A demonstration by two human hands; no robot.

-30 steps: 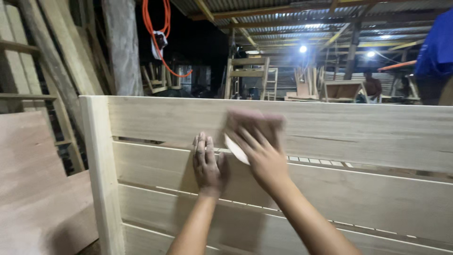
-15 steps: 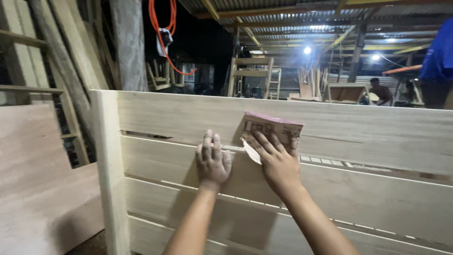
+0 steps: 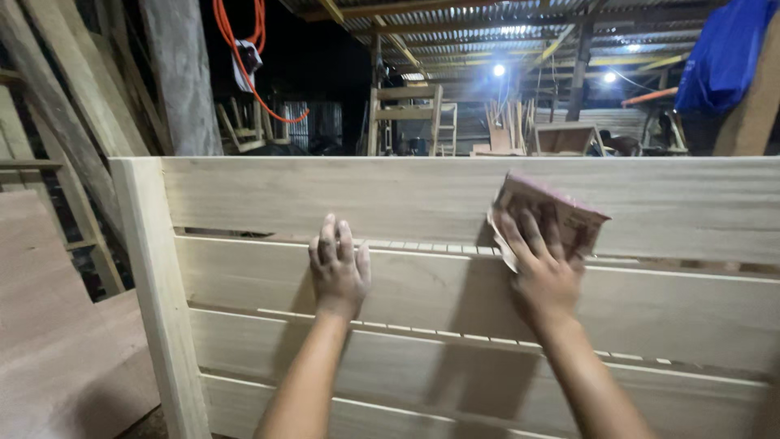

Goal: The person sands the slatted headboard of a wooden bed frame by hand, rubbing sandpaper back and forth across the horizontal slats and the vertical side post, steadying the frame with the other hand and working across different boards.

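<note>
Your right hand (image 3: 543, 272) has slid along the wooden panel (image 3: 422, 325) since half a second ago: it was near the middle of the top board then, and now it sits further toward the panel's right side, with the sheet of sandpaper (image 3: 548, 215) carried along under it. A second ago the sheet was closer still to your left hand (image 3: 337, 268), nearly above it; now the two hands are well apart. Your left hand has hardly shifted on the panel. It lies flat on the second board, just below the first gap.

The fingers of your left hand are stretched out and relaxed, pressing on the wood and holding nothing. The fingers of your right hand are spread over the sandpaper and press it against the top board; the thumb cannot be made out, so whether it pinches the sheet I cannot tell. The sandpaper covers the lower edge of the top board, and its pinkish back faces you.

Counted on the panel: one upright post (image 3: 154, 301) at its left end, four horizontal boards in view, three narrow gaps between them. One sheet of sandpaper, two hands. To the left of the panel leans one flat brown board (image 3: 57, 341). Beyond the panel hang one orange cord (image 3: 252, 49) and two bright lamps (image 3: 498, 71).
</note>
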